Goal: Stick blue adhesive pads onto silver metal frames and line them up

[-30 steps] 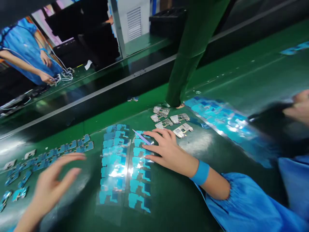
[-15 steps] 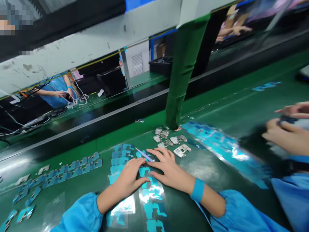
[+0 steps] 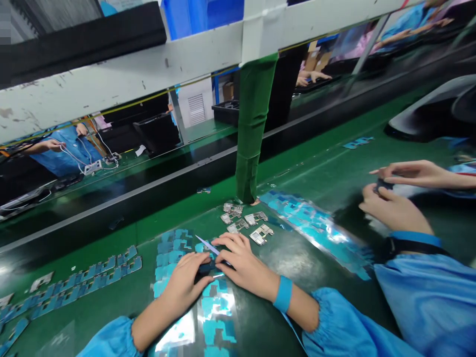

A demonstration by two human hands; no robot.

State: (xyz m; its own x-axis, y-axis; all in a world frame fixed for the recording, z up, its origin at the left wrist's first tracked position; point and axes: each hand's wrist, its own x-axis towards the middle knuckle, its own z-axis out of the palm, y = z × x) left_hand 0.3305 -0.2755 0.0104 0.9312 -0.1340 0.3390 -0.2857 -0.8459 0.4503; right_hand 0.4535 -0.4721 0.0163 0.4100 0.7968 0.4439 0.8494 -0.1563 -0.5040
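My right hand (image 3: pixel 245 263) is closed around a thin, pale purple pointed stick (image 3: pixel 207 245), whose tip points up and left. Close beside it, my left hand (image 3: pixel 182 280) has fingers and thumb curved around a small dark piece (image 3: pixel 205 268), mostly hidden by the fingers. Both hands are above clear sheets of shiny blue cut-out films (image 3: pixel 212 305); a second film strip (image 3: pixel 167 247) passes under my left hand. Just beyond my right hand lie several silvery metal plates (image 3: pixel 261 233) with cut-outs.
Rows of blue-covered plates (image 3: pixel 87 286) lie at left. Another film sheet (image 3: pixel 312 225) is at right, near a co-worker's hands (image 3: pixel 394 196) holding a small dark part. A green-wrapped post (image 3: pixel 251 129) rises behind the metal plates. A black-and-white object (image 3: pixel 427 111) stands far right.
The view has swung right, so the bench things appear farther left. My hands stay together over the films, and more of the dark piece shows between them.
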